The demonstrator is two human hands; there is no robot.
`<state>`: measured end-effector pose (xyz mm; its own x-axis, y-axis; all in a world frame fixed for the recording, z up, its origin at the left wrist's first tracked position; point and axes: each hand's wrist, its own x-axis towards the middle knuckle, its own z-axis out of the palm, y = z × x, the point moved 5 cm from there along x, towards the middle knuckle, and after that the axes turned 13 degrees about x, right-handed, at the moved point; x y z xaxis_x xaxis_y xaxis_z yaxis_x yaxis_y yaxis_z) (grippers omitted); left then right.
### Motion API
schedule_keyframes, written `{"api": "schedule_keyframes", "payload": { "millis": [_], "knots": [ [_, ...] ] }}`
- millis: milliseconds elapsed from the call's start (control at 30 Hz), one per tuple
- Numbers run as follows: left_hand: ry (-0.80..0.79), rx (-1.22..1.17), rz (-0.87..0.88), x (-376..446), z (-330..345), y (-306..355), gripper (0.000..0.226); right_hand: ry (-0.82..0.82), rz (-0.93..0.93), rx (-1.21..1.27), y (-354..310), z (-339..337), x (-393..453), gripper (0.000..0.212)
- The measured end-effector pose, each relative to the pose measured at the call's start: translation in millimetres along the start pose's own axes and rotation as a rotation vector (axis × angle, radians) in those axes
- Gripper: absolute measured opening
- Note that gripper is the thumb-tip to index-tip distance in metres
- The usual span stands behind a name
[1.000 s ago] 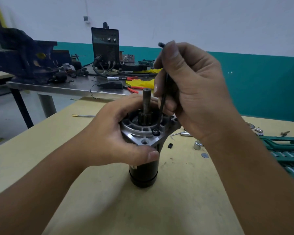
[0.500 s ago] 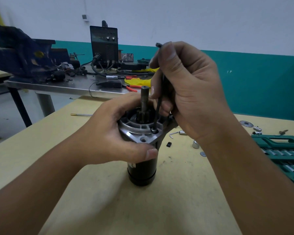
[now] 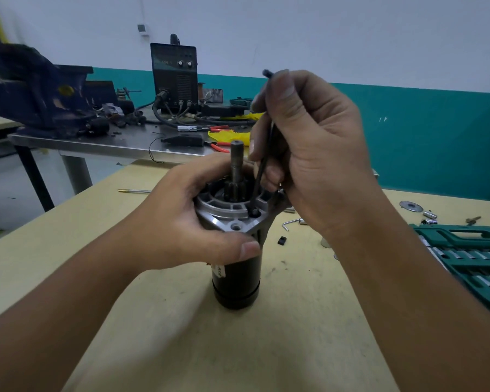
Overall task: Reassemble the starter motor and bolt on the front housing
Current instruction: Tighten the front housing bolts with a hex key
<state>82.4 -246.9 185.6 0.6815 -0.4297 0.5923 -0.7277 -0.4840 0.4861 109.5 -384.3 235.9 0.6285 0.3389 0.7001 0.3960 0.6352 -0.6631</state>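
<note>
Bolting step: right hand (image 3: 309,154) pinched hex key (image 3: 262,176) in bolt (image 3: 254,213) at housing's (image 3: 224,207) 4 o'clock; left hand (image 3: 187,219) gripped housing. Next probably needed steady turning.

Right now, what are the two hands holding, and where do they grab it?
The left hand grips the motor around its silver top end. The right hand pinches the black key along its upper shaft.
</note>
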Motion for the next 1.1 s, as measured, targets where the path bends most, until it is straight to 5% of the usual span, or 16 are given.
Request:
{"api": "schedule_keyframes", "payload": {
  "millis": [433,733,1100],
  "knots": [
    [-0.007,0.009,0.044,-2,2,-5,0.072,-0.088,0.107,-0.129,-6,6,0,0.017],
    [0.430,0.287,0.144,-16,19,4,0.081,0.008,0.047,-0.091,-7,2,-4,0.023],
    [0.488,0.229,0.194,-19,20,-2,0.099,-0.163,0.264,-0.121,1,-1,-5,0.003]
  ]
}}
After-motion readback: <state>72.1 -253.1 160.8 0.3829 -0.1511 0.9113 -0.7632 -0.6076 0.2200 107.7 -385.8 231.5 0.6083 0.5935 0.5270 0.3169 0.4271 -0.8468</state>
